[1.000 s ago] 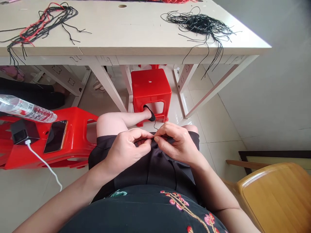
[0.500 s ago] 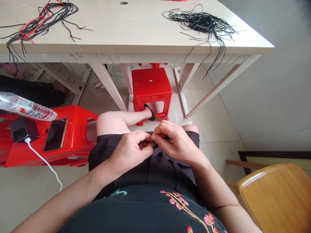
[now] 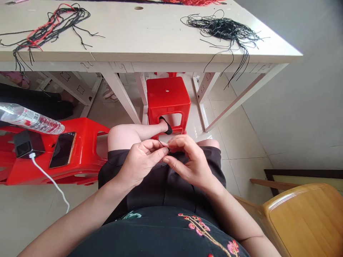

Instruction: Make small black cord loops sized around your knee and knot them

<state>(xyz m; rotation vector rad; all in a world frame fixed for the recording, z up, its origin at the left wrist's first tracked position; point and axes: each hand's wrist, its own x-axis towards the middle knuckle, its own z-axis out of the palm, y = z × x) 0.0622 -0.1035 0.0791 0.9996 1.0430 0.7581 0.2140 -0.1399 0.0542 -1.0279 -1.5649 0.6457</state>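
Observation:
Over my lap, my left hand [image 3: 143, 160] pinches a thin black cord [image 3: 161, 143] between thumb and forefinger. Only a short piece of it shows, and the rest is lost among the fingers and against the black skirt [image 3: 150, 185]. Close against those fingertips is my right hand [image 3: 191, 159], its bent fingers at the cord and its thumb held apart below them. A dark gap shows between that thumb and the fingers, with no grip visible there.
A table [image 3: 150, 39] ahead bears black cords [image 3: 225, 28], black-and-red cords [image 3: 53, 26] and red strands [image 3: 198, 1]. Left, a red stool [image 3: 83, 142] holds a bottle [image 3: 32, 117], phone [image 3: 63, 150] and charger [image 3: 28, 142]. Another stool [image 3: 167, 92] stands below; a wooden chair [image 3: 308, 214] is right.
My right thumb has moved down and away from its fingers, opening the hand. The left fingers have straightened somewhat, and a bit of black cord now shows. The view has shifted slightly.

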